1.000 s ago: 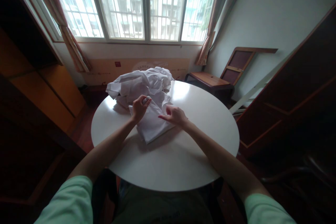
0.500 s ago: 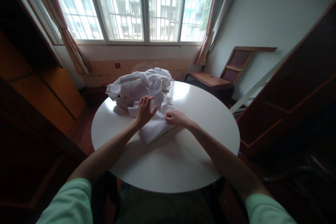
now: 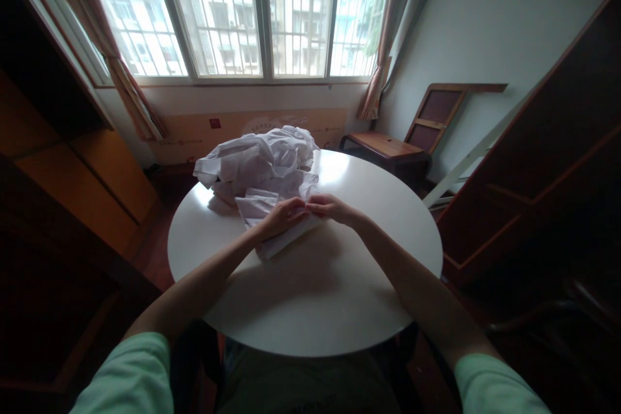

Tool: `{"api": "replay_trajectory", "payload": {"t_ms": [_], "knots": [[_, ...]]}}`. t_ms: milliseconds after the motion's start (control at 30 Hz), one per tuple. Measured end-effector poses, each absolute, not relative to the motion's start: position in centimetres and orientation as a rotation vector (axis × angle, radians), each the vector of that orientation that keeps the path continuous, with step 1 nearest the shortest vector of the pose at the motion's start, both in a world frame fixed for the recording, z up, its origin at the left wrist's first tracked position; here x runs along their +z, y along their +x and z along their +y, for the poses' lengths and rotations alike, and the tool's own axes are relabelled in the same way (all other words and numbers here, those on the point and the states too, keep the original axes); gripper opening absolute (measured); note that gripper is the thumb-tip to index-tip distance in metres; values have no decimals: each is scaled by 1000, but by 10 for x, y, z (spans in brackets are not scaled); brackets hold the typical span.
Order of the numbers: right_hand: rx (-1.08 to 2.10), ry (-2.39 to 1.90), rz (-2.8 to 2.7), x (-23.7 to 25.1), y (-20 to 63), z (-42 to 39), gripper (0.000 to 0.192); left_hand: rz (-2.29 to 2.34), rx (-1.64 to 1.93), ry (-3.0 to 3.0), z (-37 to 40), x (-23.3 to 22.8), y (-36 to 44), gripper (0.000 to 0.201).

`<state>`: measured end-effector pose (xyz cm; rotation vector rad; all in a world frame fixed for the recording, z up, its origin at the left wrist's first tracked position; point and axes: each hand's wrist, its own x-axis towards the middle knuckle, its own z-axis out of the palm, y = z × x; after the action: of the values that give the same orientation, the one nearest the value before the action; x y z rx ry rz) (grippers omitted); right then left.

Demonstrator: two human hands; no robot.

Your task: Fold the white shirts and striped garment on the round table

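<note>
A heap of crumpled white cloth, which looks like a garment, lies on the far left part of a round white table. One part of it spreads toward me as a flatter flap. My left hand rests over this flap, its fingers closed on the cloth near the fingertips of my right hand. Pinched on the same spot from the right side is my right hand. The fingertips of both hands nearly meet, and the fold between them is partly hidden.
Behind the table a long flat cardboard box leans under the barred window. A wooden chair stands at the back right. Wooden cabinets line the left, and a dark wooden panel slants on the right.
My left hand has come down and rightward from above the cloth, its spread fingers closing beside my right hand. The right hand keeps its hold, and the flap's near edge has shifted slightly.
</note>
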<state>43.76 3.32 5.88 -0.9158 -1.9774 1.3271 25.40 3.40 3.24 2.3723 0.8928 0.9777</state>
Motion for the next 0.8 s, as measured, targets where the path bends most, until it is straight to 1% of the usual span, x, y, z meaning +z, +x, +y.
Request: {"api": "replay_trajectory", "payload": {"t_ms": [200, 300, 467, 533, 633, 700, 800], "knots": [[1430, -856, -1956, 63, 437, 30, 35, 864, 895, 2327, 35, 42, 249, 23], [1407, -802, -1942, 68, 443, 29, 34, 856, 868, 2325, 36, 41, 247, 22], [1066, -789, -1856, 75, 460, 33, 37, 888, 861, 2312, 37, 35, 247, 16], [944, -853, -1913, 74, 459, 33, 39, 890, 866, 2296, 36, 35, 248, 14], [661, -954, -2114, 69, 446, 26, 40, 910, 873, 2262, 34, 36, 248, 19], [430, -994, -2279, 66, 434, 18, 37, 904, 871, 2226, 34, 37, 248, 23], [163, -1078, -2425, 63, 421, 7, 22, 849, 843, 2163, 36, 37, 246, 28]]}}
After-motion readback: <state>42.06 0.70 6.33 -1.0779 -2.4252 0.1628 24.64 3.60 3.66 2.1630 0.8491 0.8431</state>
